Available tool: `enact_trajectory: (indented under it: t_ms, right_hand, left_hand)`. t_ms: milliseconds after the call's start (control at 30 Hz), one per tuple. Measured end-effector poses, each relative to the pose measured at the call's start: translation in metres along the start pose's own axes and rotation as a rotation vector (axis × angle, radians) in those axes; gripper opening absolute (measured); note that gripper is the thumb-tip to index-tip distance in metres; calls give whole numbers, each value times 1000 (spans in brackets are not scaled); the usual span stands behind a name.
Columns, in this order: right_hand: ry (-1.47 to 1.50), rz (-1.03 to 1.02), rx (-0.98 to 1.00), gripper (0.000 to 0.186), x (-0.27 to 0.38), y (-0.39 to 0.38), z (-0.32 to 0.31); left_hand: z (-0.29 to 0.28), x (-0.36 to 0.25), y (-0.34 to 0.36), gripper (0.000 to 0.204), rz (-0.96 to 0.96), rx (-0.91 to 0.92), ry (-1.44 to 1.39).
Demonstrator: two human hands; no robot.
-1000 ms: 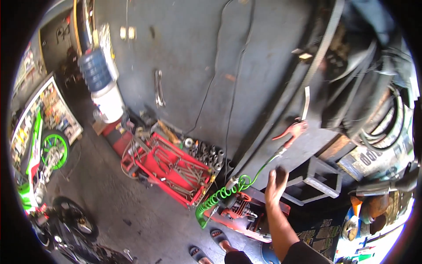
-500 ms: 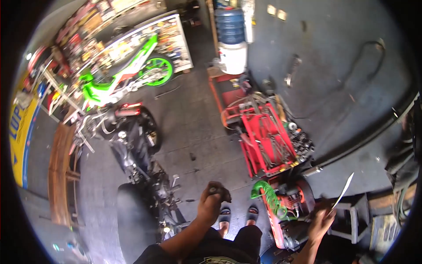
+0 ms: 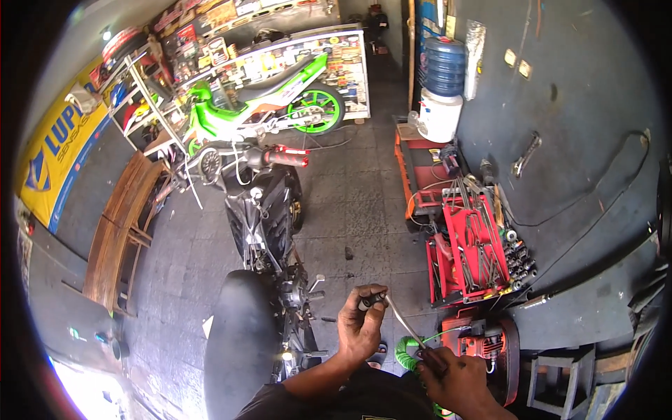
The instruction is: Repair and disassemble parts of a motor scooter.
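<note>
My left hand is raised beside the black motorcycle seat, closed around a small dark metal part. My right hand, lower and to the right, grips an air blow gun with a reddish handle and long bent metal nozzle. The nozzle's tip is at the small part; whether it touches is too small to tell. A green coiled hose hangs just behind the gun, partly hidden by my right hand and arm.
A black motorcycle stands at left, a green one behind it. Right are red tool trays, a red compressor, a grey metal stand and a water dispenser. A wooden bench lines the left wall.
The view has swung left toward the motorcycles. The blow gun, earlier by the wall, is in my right hand. My left hand has come into view, and the nozzle has moved to its part.
</note>
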State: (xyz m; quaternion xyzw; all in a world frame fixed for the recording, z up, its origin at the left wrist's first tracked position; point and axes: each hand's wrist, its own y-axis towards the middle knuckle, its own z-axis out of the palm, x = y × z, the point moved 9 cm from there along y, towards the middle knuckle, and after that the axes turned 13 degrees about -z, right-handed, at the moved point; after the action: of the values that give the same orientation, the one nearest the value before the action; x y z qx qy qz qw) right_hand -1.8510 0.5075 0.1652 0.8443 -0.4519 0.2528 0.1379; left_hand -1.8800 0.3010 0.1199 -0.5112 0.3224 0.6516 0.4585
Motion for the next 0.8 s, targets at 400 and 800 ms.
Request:
enact_trajectory:
  t_ms: [400,800]
  right_hand:
    - [-119,-255,66,28,49,21,-4]
    - [-112,-164,156,28,54,25,-4]
  left_hand:
    - [-42,-43,-6,27,251,-57,295]
    - [-44,-5,8,26,-105,252,-416]
